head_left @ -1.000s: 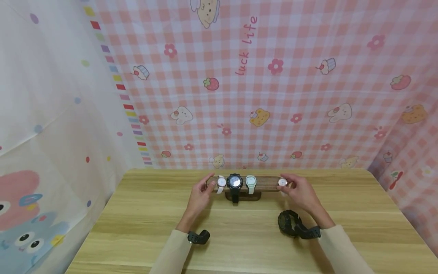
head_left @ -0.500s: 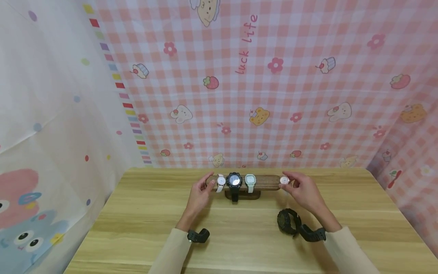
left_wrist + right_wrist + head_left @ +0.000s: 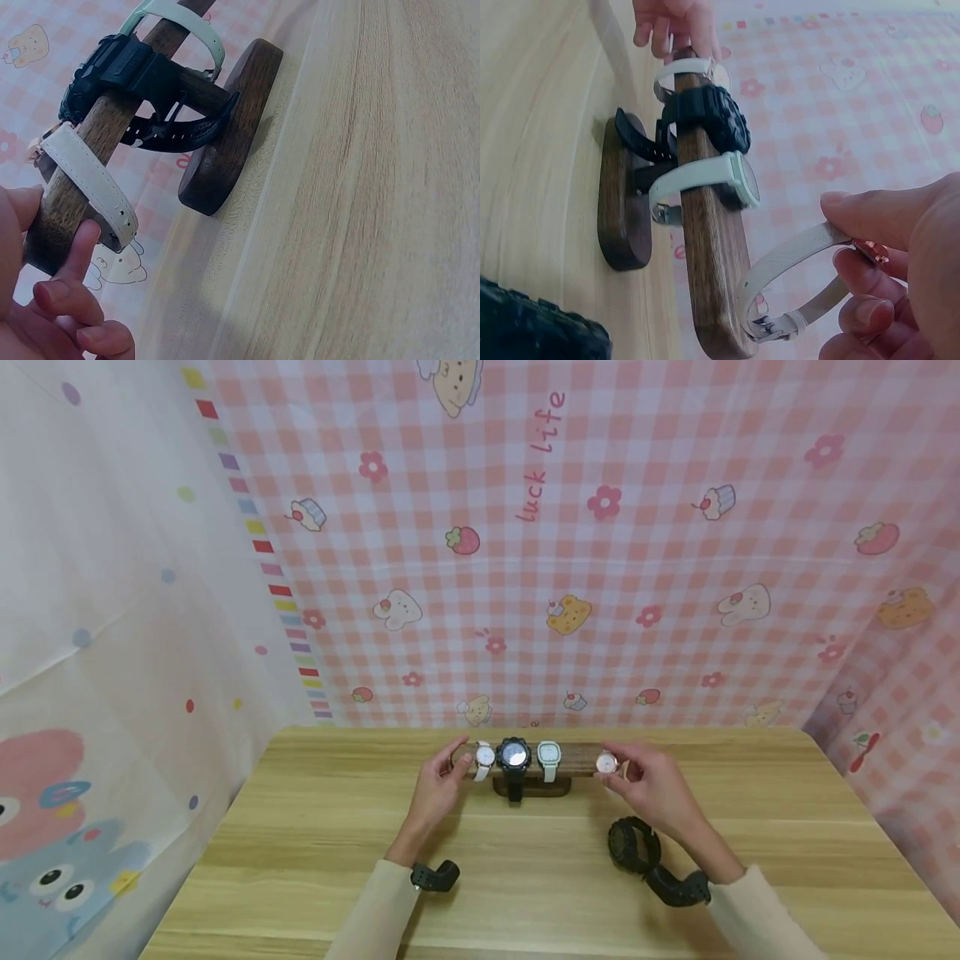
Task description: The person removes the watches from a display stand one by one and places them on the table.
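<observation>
Pink checked cloth fills the back, a pale spotted curtain hangs at the left, and in front lies the wooden table. At the table's far edge stands the watch stand, a dark wooden bar on an oval foot.

Right hand is at the bar's right end, thumb and fingers pinching the pink-faced watch. In the right wrist view its white strap is looped round the bar's tip, buckle hanging below, the face hidden behind the fingers. So that watch sits on the very end of the bar, right of the other three.

Left hand is at the opposite end, steadying the stand: fingertips rest against the bar's tip and the white watch, fingers loosely bent, not closed round anything as far as the left wrist view shows.

Along the bar, left to right: white watch, chunky black watch with its strap hanging down over the foot, mint watch, then the one in the right hand.

A second black watch lies on the table near the right wrist. Each wrist wears a black camera band.
</observation>
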### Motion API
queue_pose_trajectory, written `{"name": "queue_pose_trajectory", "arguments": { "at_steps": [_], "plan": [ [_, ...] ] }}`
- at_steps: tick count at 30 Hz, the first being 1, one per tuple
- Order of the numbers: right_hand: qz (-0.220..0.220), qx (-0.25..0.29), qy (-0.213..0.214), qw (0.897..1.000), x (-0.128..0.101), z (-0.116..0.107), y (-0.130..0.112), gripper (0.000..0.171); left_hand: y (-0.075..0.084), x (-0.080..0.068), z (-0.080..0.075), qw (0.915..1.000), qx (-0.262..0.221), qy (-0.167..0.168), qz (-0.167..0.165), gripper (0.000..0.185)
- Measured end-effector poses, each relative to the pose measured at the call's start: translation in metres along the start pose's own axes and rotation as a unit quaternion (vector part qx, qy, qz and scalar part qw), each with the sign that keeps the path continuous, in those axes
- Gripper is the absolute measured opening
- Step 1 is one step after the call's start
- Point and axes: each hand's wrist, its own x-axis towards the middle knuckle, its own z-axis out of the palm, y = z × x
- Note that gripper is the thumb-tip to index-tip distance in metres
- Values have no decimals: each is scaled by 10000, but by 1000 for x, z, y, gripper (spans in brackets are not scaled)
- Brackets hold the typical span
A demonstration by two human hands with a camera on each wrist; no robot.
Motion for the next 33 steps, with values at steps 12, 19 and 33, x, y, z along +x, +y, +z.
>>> {"name": "queue_pose_trajectory", "arguments": {
  "at_steps": [12, 19, 33],
  "plan": [
    [-25, 218, -360, 9991, -15, 21, -12, 42, -29, 8, 5, 9998, -38, 190, -6, 35],
    [91, 219, -609, 9979, -22, 31, -14, 43, -28, 8, 6, 9998, -16, 202, -56, 34],
    [115, 337, -951, 9948, -32, 47, -15, 38, -30, 8, 6, 9997, -57, 221, -52, 33]
  ]
}}
